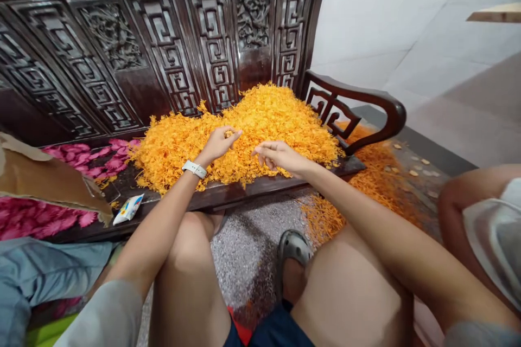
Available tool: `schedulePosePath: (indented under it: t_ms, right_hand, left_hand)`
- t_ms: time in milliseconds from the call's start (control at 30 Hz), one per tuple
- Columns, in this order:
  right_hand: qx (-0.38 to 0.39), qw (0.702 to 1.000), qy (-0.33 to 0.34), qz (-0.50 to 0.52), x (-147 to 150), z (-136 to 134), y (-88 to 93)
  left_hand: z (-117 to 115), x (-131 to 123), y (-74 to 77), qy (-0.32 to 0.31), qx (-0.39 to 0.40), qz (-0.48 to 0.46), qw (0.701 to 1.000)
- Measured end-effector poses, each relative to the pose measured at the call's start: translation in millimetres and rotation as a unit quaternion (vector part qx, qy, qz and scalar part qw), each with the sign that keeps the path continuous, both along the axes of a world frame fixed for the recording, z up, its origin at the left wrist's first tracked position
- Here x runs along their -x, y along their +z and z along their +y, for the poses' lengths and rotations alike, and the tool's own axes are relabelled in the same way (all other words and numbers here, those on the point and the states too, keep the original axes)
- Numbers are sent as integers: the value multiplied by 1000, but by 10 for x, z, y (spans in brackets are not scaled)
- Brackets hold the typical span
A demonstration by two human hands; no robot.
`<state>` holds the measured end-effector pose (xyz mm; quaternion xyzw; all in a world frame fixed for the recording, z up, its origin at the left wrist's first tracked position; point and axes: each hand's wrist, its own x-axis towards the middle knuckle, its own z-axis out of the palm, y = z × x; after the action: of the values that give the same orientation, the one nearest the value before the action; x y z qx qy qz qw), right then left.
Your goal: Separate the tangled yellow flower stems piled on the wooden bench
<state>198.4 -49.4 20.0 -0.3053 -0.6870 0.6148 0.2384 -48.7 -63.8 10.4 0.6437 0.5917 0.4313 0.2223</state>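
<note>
A large heap of small yellow-orange artificial flower pieces [268,114] lies on a dark carved wooden bench [228,195]. My left hand [217,145], with a pale watch [194,169] on its wrist, is over the front of the heap. Its fingers are curled, and a small yellow flower piece [228,134] shows between thumb and fingers. To the right, my right hand [279,156] is a short gap away, its fingers bent and drawn together. Whatever it may hold is too small to make out.
Pink petals [109,157] and a cardboard box [49,179] are on the bench's left, near a small white packet [128,209]. A curved armrest [366,103] bounds the right end. Orange stems [374,184] cover the floor there. People's legs are on both sides.
</note>
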Motion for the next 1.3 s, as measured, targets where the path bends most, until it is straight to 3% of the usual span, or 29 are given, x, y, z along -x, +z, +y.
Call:
schedulePosePath:
  t_ms: [100,200,333,433,667,800,900,967,1033,1167,1300]
  right_hand:
    - [62,996,-48,45,55,57,-15]
    - [125,986,-58,99,54,105,-22]
    - [95,982,-97,127,31,120,-49]
    - [62,982,-114,135,29,127,-85]
    - [48,969,-178,165,-47,189,-109]
    - [44,970,-178,162,-125,202,-99]
    - [36,972,-174,152,-168,201,-109]
    - [31,974,-173,142,-187,197,-120]
    - [31,975,-171,136,-198,185,-126]
    - [54,974,-163,147,-199,127,-81]
    - [103,969,-148,170,-164,53,3]
  left_hand:
    - [-83,-101,36,-21,-45,60,997]
    - [-158,-228,52,-2,-84,205,975]
    - [-241,-366,25,14,-92,376,922]
    - [-260,-391,-4,21,-87,388,917]
    - [-258,-424,-1,-4,-93,261,961]
    - [-224,-539,27,-69,-25,-14,997]
    - [-212,-578,79,-137,101,-218,961]
    - [-223,-584,119,-167,165,-279,931]
    - [-238,-598,145,-176,181,-293,922]
    - [-233,-669,114,-146,119,-233,954]
    - [-191,-701,41,-125,105,-230,959]
